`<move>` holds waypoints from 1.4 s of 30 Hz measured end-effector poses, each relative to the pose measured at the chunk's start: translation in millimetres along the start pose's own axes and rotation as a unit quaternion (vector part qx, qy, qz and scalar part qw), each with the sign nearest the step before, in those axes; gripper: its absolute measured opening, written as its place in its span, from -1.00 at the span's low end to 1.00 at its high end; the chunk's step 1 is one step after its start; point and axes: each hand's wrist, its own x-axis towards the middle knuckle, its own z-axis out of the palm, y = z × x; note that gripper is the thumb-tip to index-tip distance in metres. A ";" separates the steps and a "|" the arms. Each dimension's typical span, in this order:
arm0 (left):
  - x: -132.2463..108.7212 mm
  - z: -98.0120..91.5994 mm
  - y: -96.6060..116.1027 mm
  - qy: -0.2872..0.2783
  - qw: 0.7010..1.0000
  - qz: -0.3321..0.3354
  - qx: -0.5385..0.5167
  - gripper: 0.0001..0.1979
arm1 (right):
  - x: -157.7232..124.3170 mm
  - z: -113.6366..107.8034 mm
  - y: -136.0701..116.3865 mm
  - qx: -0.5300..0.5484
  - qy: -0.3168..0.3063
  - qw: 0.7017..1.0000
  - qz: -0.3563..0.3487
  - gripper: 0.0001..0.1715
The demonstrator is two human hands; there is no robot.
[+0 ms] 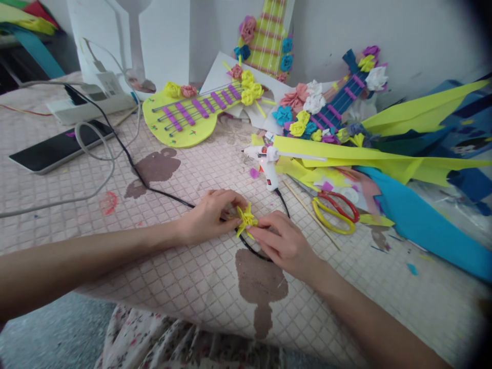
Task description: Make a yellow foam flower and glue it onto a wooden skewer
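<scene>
A small yellow paper flower (247,219) with pointed petals is held between my two hands, above the table's front half. My left hand (215,214) pinches it from the left, with thumb and fingers at its edge. From the right, the thumb and fingertips of my right hand (286,241) close on its other side. A black cord (251,248) runs beneath the flower and both hands. Just beyond them lies a white glue gun (267,166) on its side, its nozzle pointing left.
Scissors (334,212) with red and yellow handles and a thin wooden stick (313,218) lie to the right, beside yellow and blue paper strips (418,220). Behind are a yellow paper guitar (180,120) and a blue one (338,105). A phone (61,146) and power strip (92,105) sit left.
</scene>
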 end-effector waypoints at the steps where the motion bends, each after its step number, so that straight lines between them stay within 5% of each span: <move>1: 0.0 0.2 0.0 -0.001 1.000 0.000 0.003 -0.80 | -0.4 0.3 0.3 0.001 0.000 1.000 0.001 -0.70; 25: -0.9 0.8 1.4 0.001 0.999 0.008 0.047 -0.74 | -0.2 1.6 0.0 0.005 0.006 1.000 0.005 -0.68; 39: 0.5 -10.3 -0.4 -0.033 0.998 0.060 -0.004 -0.63 | 2.6 -13.4 -0.4 0.007 0.091 0.995 0.031 -0.69; 42: -0.9 -12.2 -1.2 -0.032 0.997 0.064 -0.022 -0.61 | -1.1 -23.6 12.8 -0.046 0.106 0.990 0.086 -0.78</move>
